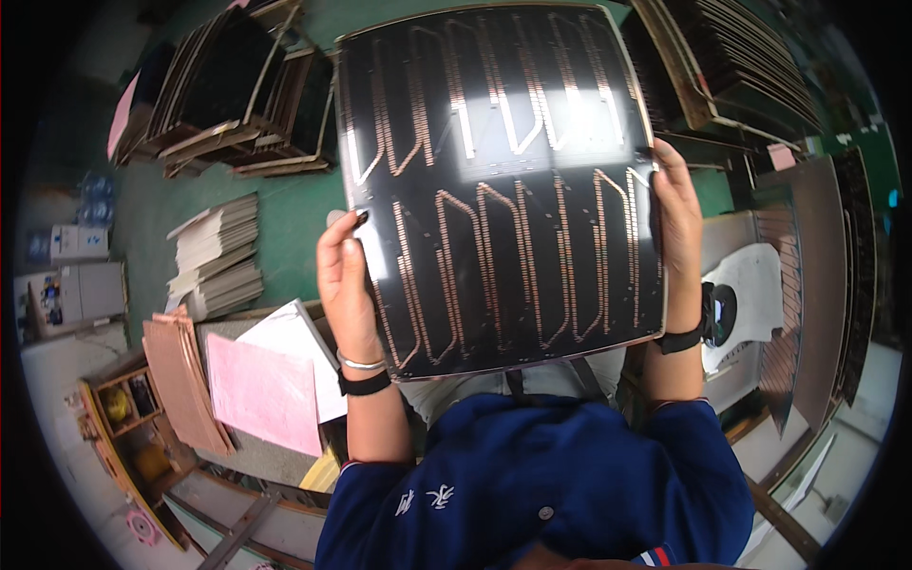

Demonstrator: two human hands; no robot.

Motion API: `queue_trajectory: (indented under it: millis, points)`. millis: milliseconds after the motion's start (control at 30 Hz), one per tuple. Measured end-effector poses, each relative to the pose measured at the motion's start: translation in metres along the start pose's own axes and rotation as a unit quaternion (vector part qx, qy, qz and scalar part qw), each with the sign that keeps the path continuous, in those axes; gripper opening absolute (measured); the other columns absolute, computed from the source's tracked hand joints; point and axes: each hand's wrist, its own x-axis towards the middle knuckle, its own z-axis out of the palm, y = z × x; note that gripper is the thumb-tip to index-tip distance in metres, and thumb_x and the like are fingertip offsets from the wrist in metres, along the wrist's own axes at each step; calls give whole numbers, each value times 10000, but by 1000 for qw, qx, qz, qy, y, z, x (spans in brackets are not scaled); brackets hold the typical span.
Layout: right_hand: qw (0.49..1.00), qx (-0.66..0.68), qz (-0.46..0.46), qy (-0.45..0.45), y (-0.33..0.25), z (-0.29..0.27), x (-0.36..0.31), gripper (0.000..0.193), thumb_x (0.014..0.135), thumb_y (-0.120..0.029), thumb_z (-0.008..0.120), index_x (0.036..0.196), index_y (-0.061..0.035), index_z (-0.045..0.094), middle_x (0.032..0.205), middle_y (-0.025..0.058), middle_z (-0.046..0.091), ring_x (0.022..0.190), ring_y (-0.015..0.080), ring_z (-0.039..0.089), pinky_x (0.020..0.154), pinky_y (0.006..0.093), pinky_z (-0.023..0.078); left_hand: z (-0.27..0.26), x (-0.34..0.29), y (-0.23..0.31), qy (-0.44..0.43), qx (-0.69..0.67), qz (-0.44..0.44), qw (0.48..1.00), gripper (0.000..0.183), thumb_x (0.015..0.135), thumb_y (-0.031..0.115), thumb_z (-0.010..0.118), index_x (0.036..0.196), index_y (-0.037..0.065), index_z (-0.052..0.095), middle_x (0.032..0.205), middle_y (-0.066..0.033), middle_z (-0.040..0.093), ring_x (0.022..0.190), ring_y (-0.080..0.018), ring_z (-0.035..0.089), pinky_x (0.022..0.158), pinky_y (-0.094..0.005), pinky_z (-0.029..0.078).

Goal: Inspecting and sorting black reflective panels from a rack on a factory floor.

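Black panel (508, 228) fills the two-sided grip of left hand (341, 271) and right hand (677, 209).

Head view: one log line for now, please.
dark panel: held two-handed; left grip: left edge; right grip: right edge; pink sheet: person's left

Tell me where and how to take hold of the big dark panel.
The dark panel is probably best taken by its left and right edges, coming from both sides at once, as the left grip and right grip have it. It is broad, flat and roughly rectangular, so opposite edges should balance it and leave its glossy, patterned face mostly untouched.
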Motion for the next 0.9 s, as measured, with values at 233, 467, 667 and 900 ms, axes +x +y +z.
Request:
queue_trajectory:
  millis: [233, 467, 667, 900]
  points:
    - [999, -17, -12, -24, -3, 3, -3, 377, 928, -96, 474, 1283, 18, 415, 1275, 105, 471, 1116, 153, 492, 976, 273, 370, -8, -2, -7, -4, -28, -9, 1000, 248, 961, 148, 459, 1169, 16, 485, 1093, -62, 557, 973, -107, 528, 875, -238, 419]
    - [998, -54, -32, -26, -11, 4, -6, 435, 897, -44, 474, 1314, 31, 376, 1307, 149, 464, 1212, 187, 445, 1032, 305, 313, -16, -5, -8, -13, -69, -16, 997, 188, 933, 94, 502, 1110, 31, 503, 1064, -66, 576, 958, -120, 557, 864, -247, 440]
    - [998, -44, -35, -35, -8, 6, -4, 438, 882, -6, 474, 1308, 30, 384, 1301, 160, 466, 1209, 204, 448, 1031, 312, 317, -26, -6, -19, -20, -117, -14, 993, 107, 891, 82, 579, 984, 31, 569, 1031, -44, 589, 964, -114, 536, 890, -245, 392]
    - [998, -52, -47, -6, 7, -10, -2, 445, 885, -16, 480, 1313, 43, 371, 1342, 176, 429, 1282, 230, 370, 1074, 337, 261, -20, -4, -17, -82, -138, 3, 987, 70, 890, 31, 557, 940, 22, 605, 1106, -82, 586, 1025, -154, 532, 936, -289, 375]
